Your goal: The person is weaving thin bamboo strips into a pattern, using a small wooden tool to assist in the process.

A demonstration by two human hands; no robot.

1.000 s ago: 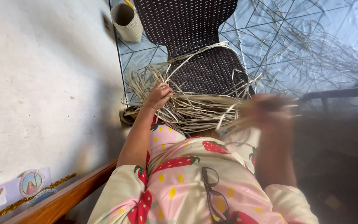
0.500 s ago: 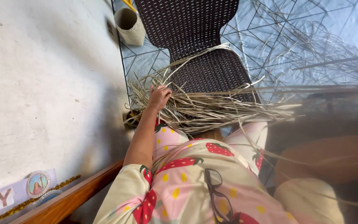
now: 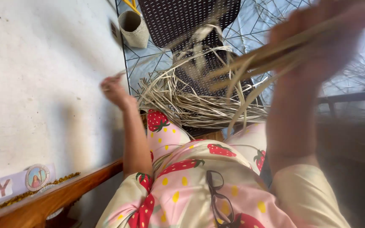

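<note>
1. Pale plastered wall (image 3: 43, 84) fills the left of the frame, and a blue tiled floor (image 3: 250, 33) with thin crossing lines runs along the top; a dark woven chair (image 3: 191, 17) stands at top centre.

2. Dried straw-coloured strips (image 3: 191, 105) lie in a loose heap at the middle of the frame, on the chair seat and just above the person's knees. They look light, thin and springy. Judging by the way they curl and fan, they bend easily but would likely crease or split if folded hard.

3. Best hold, as I judge it, is near one end of a bunch, with the strands gathered together, since single strips would slip and tangle.

4. Right hand (image 3: 317, 46), at upper right and heavily blurred, is closed around a bundle of strips (image 3: 258, 63) that trails down left toward the heap.

5. Left hand (image 3: 113, 90), at centre left near the wall, seems pinched on a single thin strand (image 3: 148, 63) running up right. The blur makes the fingers hard to read, so I cannot tell the grip for sure.

6. Small woven basket (image 3: 134, 27) stands on the floor at upper left, beside the chair. Something yellow (image 3: 130, 5) pokes out of its top, and the rest of its contents are hidden.

7. Strawberry-print clothing (image 3: 191, 177) covers the lap at the bottom, with a pair of glasses (image 3: 218, 198) hanging on it; a wooden rail (image 3: 51, 198) crosses the lower left.
</note>
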